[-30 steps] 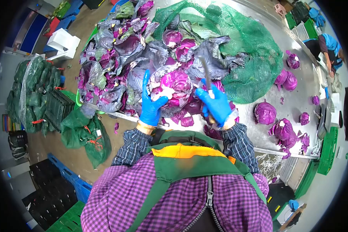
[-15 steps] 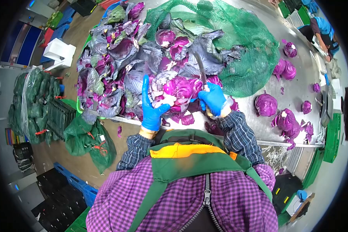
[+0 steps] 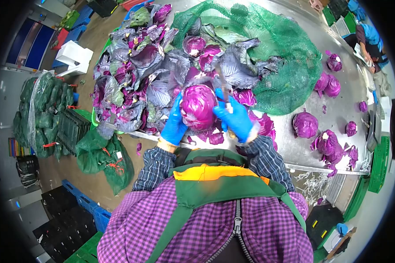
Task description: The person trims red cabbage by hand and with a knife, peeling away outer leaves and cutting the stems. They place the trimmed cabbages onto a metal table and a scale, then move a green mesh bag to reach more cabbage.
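A red cabbage [image 3: 198, 107] with a smooth, shiny purple surface sits between my two blue-gloved hands at the near edge of the metal table. My left hand [image 3: 174, 125] is closed around its left side. On the right, my right hand [image 3: 237, 118] grips a knife [image 3: 222, 83], blade pointing away from me, with its fingers close to the cabbage. The blade is blurred. Loose outer leaves [image 3: 238, 68] lie just beyond the cabbage, and purple leaf pieces [image 3: 264, 125] lie right of my right hand.
A big heap of cabbage leaves [image 3: 134, 74] fills a green-rimmed crate on the left. Green netting [image 3: 289, 65] covers the table's far middle. Several cabbages, one of them here [image 3: 305, 124], lie on the right of the metal table [image 3: 289, 144]. Another person [image 3: 369, 41] is at far right.
The cabbage now shows as a whole round head, where ruffled leaves showed before. My left hand has gone from spread fingers to holding its side. The knife stays in my right hand.
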A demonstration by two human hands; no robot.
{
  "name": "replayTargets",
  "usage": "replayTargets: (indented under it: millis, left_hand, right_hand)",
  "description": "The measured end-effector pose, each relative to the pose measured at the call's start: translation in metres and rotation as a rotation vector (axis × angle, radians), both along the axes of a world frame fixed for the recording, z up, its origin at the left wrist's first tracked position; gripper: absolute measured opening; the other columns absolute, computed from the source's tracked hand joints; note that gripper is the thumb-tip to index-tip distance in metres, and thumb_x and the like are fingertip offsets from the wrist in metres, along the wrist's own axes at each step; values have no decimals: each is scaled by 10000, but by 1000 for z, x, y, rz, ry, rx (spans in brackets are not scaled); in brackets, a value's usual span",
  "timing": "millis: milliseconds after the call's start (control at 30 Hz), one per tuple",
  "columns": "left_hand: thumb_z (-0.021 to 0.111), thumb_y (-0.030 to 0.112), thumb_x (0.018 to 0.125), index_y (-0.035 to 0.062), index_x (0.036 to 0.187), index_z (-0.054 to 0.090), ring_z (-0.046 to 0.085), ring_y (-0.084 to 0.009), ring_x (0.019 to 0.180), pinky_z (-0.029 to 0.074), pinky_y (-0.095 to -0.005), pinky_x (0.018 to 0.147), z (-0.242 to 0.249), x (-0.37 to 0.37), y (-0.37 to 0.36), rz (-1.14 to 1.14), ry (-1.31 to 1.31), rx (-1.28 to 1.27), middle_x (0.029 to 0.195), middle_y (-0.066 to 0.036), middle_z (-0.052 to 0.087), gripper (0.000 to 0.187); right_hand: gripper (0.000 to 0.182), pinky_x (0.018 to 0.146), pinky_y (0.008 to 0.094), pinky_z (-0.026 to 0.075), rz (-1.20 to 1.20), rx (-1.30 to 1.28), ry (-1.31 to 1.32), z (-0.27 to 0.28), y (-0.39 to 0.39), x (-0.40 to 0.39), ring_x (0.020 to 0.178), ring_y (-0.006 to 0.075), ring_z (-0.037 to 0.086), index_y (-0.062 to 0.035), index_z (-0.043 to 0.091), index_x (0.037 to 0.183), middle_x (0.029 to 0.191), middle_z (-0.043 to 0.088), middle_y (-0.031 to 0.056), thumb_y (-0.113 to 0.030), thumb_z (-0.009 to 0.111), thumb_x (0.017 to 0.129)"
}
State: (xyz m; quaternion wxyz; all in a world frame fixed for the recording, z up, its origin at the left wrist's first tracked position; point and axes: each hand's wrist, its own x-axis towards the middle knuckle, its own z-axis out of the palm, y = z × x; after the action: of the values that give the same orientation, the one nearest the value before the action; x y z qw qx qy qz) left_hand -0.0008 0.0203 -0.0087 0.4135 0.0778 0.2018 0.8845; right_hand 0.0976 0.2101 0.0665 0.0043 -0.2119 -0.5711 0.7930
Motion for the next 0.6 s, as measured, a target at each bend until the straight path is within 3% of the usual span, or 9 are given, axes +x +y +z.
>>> replayTargets:
  millis: [33,100,167,200,233,300,367,500,600]
  left_hand:
    - [700,531,749,124,1476,188,349,-255,1326,319,-413,1092,18,5,6,57,284,-475,1446,-107,339,979]
    - [754,513,680,111,1476,194,343,-244,1327,310,-402,1096,17,-1,4,37,330,-502,1448,-105,335,1052]
    - [807,495,612,99,1475,200,337,-232,1329,302,-392,1100,13,2,1,15,357,-536,1450,-103,332,1127]
    - [818,480,595,94,1471,213,340,-235,1328,299,-385,1101,10,0,2,14,448,-540,1451,-104,330,1133]
    - [829,465,578,88,1467,227,342,-237,1327,297,-377,1101,8,-2,3,12,541,-542,1452,-106,329,1138]
    - [808,469,611,87,1460,240,350,-254,1325,285,-390,1112,5,6,1,9,477,-521,1455,-111,326,1091]
    - [760,489,677,85,1456,249,342,-274,1333,278,-431,1117,-5,14,-6,4,129,-442,1460,-118,319,1016]
    - [710,490,742,83,1456,229,361,-293,1320,298,-480,1103,-29,9,-20,-22,-176,-319,1442,-131,343,953]
    - [729,496,722,83,1463,207,368,-286,1315,308,-464,1100,-2,4,-4,-6,122,-353,1434,-130,350,995]
  right_hand:
    - [661,483,232,428,68,171,-94,-8,1,-5,559,90,526,-21,479,1306,838,584,34,-370,725,800]
    - [655,510,266,458,103,357,-128,-22,9,-11,604,117,572,5,534,1221,823,608,74,-428,731,772]
    - [611,539,290,474,117,314,-276,7,11,-18,626,141,598,13,573,1123,798,626,106,-455,725,762]
    - [515,516,297,468,70,529,-194,-16,13,-25,585,148,592,7,593,1025,770,630,96,-417,730,766]
    - [388,418,224,406,69,393,-184,-4,12,-29,480,71,492,0,590,1024,689,561,9,-312,699,820]
    - [297,405,222,409,121,345,-149,-15,22,-35,477,75,499,-5,617,942,687,591,25,-277,677,839]
    - [227,450,262,447,3,210,-129,-16,30,-32,502,116,542,-42,633,852,683,631,34,-256,698,814]
    - [283,454,249,454,41,161,-164,9,27,-20,512,93,529,-45,631,977,723,624,14,-249,710,798]
    - [367,461,256,456,113,249,-197,13,22,-23,523,91,537,-35,623,1020,726,619,22,-276,733,766]
